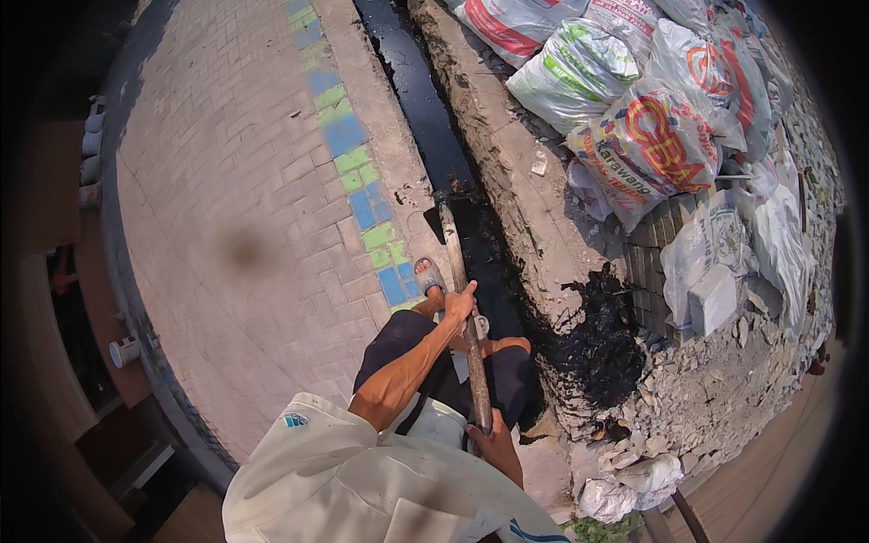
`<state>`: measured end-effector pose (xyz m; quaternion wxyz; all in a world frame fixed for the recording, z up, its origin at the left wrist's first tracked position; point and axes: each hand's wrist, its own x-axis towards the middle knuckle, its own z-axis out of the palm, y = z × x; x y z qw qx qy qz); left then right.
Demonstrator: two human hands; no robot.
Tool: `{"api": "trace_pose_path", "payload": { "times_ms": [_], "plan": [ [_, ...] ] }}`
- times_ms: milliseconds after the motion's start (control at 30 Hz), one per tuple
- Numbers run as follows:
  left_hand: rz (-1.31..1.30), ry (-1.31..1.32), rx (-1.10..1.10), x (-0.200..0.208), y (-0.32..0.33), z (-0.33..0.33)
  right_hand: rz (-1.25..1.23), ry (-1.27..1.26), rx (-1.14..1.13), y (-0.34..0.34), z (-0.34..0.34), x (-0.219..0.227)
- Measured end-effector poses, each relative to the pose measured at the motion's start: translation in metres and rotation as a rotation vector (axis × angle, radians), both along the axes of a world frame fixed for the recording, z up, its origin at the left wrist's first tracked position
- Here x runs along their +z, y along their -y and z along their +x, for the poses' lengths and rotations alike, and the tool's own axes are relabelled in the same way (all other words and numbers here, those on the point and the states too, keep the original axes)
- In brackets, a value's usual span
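Note:
My left hand [461,306] is wrapped round the middle of a long wooden handle [455,253]. Closer to my body, my right hand [496,444] is closed round the handle's near end. The handle runs forward over a narrow drain [407,68] full of black water. Its far end meets the drain's left edge, where a dark flat piece shows; the tool's head is hard to make out against the black. A sandalled foot [429,274] of mine stands on the left edge, and my bent right knee is over the drain.
Left of the drain lies a brick-paved road [226,163] with a blue and green painted border. Filled plastic sacks [647,149] are piled on the right. Black sludge [605,339] is heaped on the right bank beside rubble [715,398] and stacked pavers [647,271].

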<state>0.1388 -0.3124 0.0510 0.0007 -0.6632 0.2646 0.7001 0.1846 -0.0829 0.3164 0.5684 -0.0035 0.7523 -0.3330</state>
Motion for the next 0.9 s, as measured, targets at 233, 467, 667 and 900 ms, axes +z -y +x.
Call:
{"api": "trace_pose_path", "payload": {
  "times_ms": [233, 467, 667, 900],
  "plan": [
    [0.157, -0.014, 0.073, -0.095, 0.009, -0.029, 0.135, 0.272, -0.26, 0.044, -0.055, -0.068],
    [0.026, -0.028, 0.007, -0.211, 0.057, -0.114, 0.132, 0.11, -0.13, 0.092, -0.15, -0.234],
    [-0.043, -0.03, 0.071, -0.36, 0.084, -0.196, 0.061, 0.206, -0.125, 0.171, -0.259, -0.49],
    [-0.212, 0.162, -0.078, -0.538, 0.145, -0.218, -0.042, 0.214, -0.081, 0.243, -0.287, -0.676]
  ]
}}
